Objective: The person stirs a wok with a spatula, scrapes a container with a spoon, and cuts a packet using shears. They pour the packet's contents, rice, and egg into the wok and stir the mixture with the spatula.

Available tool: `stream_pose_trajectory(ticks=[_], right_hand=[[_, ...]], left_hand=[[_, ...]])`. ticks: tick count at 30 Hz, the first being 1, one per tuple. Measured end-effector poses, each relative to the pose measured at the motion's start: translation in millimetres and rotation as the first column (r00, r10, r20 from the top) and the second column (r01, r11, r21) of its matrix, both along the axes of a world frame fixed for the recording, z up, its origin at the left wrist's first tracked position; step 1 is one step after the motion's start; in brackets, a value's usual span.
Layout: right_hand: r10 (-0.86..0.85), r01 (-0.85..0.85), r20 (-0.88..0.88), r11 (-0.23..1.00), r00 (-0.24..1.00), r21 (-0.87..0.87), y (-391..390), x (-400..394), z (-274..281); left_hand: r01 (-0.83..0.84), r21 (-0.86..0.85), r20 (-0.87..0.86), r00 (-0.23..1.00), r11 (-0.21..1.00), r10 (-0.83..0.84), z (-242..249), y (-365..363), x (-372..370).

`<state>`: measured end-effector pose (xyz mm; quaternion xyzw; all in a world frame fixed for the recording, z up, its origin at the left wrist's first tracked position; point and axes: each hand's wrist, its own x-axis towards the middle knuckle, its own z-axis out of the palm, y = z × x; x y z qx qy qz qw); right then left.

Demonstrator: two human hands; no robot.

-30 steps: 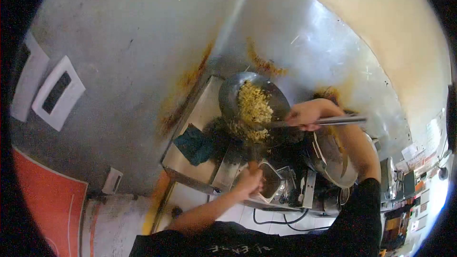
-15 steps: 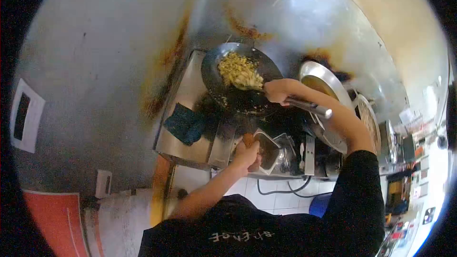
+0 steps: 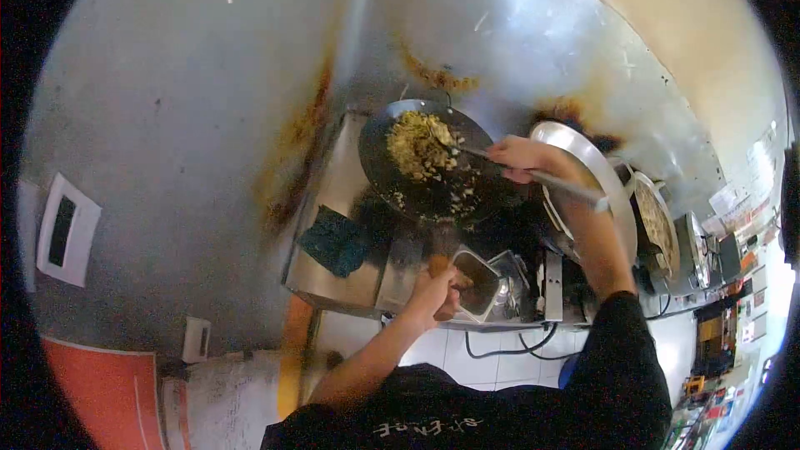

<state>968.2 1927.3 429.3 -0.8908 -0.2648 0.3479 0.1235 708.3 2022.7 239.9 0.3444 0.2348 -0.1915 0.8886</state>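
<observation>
We look down from head height at a stainless steel cooking surface [image 3: 333, 283] backed by a grease-stained metal wall. Near the centre of the view sits a round dark metal wok [image 3: 423, 160], and our left hand [image 3: 433, 293], at about six o'clock from it, is closed around its wooden handle [image 3: 437, 264]. Our right hand [image 3: 518, 158], at about three o'clock from the wok, grips a long metal ladle [image 3: 533, 173] whose working end reaches into a heap of yellow fried rice [image 3: 417, 146].

The rice lies piled in the wok's upper half, towards twelve o'clock, with loose grains scattered over the bare dark metal lower down. It looks evenly coloured and broken apart, so we judge the frying to be well under way. None of it has left the wok, so finishing and serving remain to be done.

A crumpled dark green cloth [image 3: 333, 239] lies on the surface at about eight o'clock from the wok. A small steel container [image 3: 479, 283] stands just beside our left hand at three o'clock. A large shallow silver pan [image 3: 592, 175] rests beyond our right forearm, and more pans trail towards the right edge, too small to describe.
</observation>
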Motion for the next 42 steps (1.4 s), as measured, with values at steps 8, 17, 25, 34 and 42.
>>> stream_pose_trajectory(ticks=[8, 17, 25, 34, 42], right_hand=[[0.507, -0.461, 0.306, 0.861, 0.806, -0.215, 22.4, -101.8, -87.2], [0.602, -0.492, 0.169, 0.758, 0.781, -0.428, 28.1, -102.0, -81.4], [0.652, -0.623, 0.54, 0.733, 0.532, -0.273, -1.3, -89.8, -84.0], [0.773, -0.684, 0.078, 0.599, 0.629, -0.417, 1.3, -38.7, -65.7], [0.921, -0.747, 0.213, 0.388, 0.325, -0.539, 15.9, -22.2, -114.9]], left_hand=[[-0.006, 0.072, -0.036, 0.999, 0.997, 0.008, 5.2, -22.7, -6.9], [0.007, 0.096, 0.048, 0.999, 0.995, -0.011, 6.0, -12.3, 9.3], [-0.007, 0.078, 0.005, 1.0, 0.997, 0.007, 0.1, -3.2, 4.7], [-0.162, 0.154, 0.083, 0.985, 0.975, 0.15, 8.1, -48.3, 21.9], [-0.109, -0.011, 0.122, 0.987, 0.994, 0.109, 20.4, -33.2, 8.8]])
